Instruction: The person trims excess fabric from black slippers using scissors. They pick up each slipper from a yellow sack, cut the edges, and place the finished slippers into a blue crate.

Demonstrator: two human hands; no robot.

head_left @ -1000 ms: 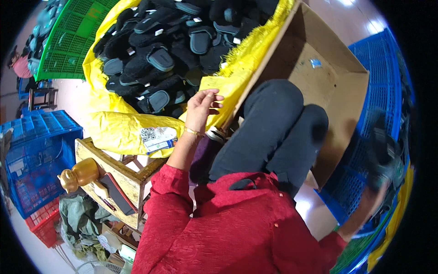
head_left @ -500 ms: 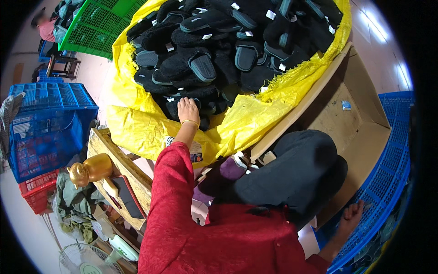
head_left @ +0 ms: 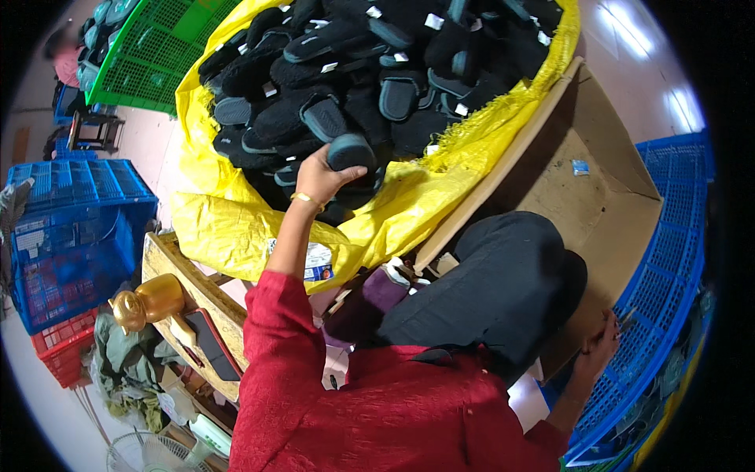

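Observation:
My left hand point(head_left: 321, 178) grips a black slipper point(head_left: 350, 153) at the near edge of a heap, thumb across its grey sole. Many fuzzy black slippers point(head_left: 287, 118) with grey soles and white tags fill the large yellow woven sack point(head_left: 224, 230). Off to the right, my right hand point(head_left: 599, 346) hangs beside the blue plastic crate point(head_left: 664, 275), its fingers curled. Something small and thin seems to stick out at its fingertips, too small to name.
An open cardboard box point(head_left: 609, 236) stands right of my knees, a small blue packet point(head_left: 580, 167) inside. On the left, a wooden bench point(head_left: 216, 291) carries a gold cat figurine point(head_left: 149, 303) and a dark tablet-like thing point(head_left: 214, 344). Blue crates point(head_left: 79, 236), a green crate point(head_left: 149, 63) and a fan point(head_left: 149, 455) surround me.
My left hand has closed on a slipper and lifted it slightly, turning its sole into view. My right hand has risen a little, its fingers now curled inward. The view has shifted slightly.

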